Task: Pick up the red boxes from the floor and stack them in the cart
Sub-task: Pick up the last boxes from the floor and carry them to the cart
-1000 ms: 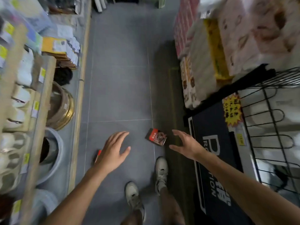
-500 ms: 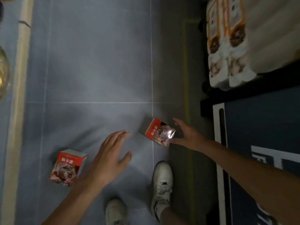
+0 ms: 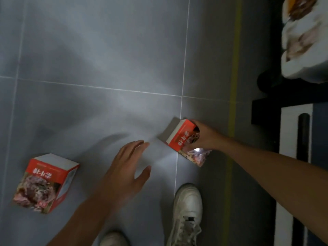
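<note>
Head view: I look straight down at grey floor tiles (image 3: 106,50), my shoes at the near edge.
Right hand: my right hand (image 3: 204,137) is wrapped over the far-right end of the right box (image 3: 184,141), fingers curled on it, so it is gripped; whether it has left the floor I cannot tell.
Left hand: my left hand (image 3: 124,171) hovers with fingers spread and relaxed, holding nothing, between the two boxes.
Left box: the left box (image 3: 44,181) sits on the floor at near left, well apart from both hands.
Cart: not in sight here.
Doing it well: I think the grip sits near one end, so I should bring the thumb under or steady the box with my free hand before lifting, keeping it level so it does not swing.
Next call: probably the free hand goes to the other box, so both travel in one trip.
Writing: both boxes show white characters on a red band, upside down to me and too blurred to read; below is a food photo.
Right edge: a yellow line (image 3: 235,68) on the floor, then a dark display base (image 3: 266,110).
</note>
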Available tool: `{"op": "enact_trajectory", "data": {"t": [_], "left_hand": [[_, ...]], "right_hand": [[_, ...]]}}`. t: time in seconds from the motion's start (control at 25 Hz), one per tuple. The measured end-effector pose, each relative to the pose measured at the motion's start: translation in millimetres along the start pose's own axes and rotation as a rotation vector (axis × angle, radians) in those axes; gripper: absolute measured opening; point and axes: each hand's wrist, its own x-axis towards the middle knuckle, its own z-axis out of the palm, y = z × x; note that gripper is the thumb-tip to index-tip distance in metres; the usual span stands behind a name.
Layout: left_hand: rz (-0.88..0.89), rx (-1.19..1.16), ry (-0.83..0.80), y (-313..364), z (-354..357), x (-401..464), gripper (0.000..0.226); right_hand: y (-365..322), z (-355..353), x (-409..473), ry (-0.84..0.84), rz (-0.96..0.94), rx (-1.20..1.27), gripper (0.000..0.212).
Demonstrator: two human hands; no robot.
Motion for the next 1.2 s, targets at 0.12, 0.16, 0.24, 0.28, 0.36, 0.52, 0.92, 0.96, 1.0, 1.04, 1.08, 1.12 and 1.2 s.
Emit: {"op": "enact_trajectory", "data": {"t": [0.12,0.16,0.24,0.28,0.36,0.52,0.92,0.96,1.0,1.04,1.08,1.12,1.2], "left_hand": [[-0.015,-0.02,-0.021,-9,10,-6,0.062],[-0.021,-0.023,-0.021,-11,11,-9,0.062],[-0.036,-0.038,-0.031,-12,10,-16,0.064],[-0.055,-0.055,-0.034,-10,8,-21,0.066],[-0.098,-0.087,-0.034,-9,1,-31,0.07],[-0.122,-0.087,-0.017,-9,-26,-55,0.074],[-0.296,0.002,0.038,-56,-102,-147,0.081],[-0.321,-0.001,0.038,-68,-101,-158,0.084],[-0.36,-0.003,0.041,-80,-99,-168,0.086],[-0.421,-0.014,0.036,-92,-97,-176,0.09],[-0.488,-0.02,0.04,-103,-94,-180,0.093],[-0.55,-0.022,0.045,-116,-90,-182,0.097],[-0.643,-0.026,0.077,-144,-84,-183,0.106]], "right_hand": [[12,11,5,0.103,-0.017,0.03,0.116],[14,14,4,0.124,-0.017,0.042,0.106],[13,24,-5,0.167,-0.003,0.061,0.096],[12,29,-11,0.195,0.0,0.064,0.1],[7,40,-24,0.27,0.006,0.056,0.108],[-6,53,-57,0.383,0.02,-0.158,0.113],[-113,77,-123,0.197,-0.215,-0.29,0.107],[-124,84,-122,0.185,-0.241,-0.29,0.107],[-136,91,-121,0.175,-0.264,-0.292,0.106],[-146,100,-118,0.171,-0.291,-0.292,0.104],[-154,108,-116,0.167,-0.309,-0.293,0.1],[-160,115,-112,0.16,-0.325,-0.292,0.098],[-169,131,-98,0.133,-0.36,-0.304,0.098]]}}
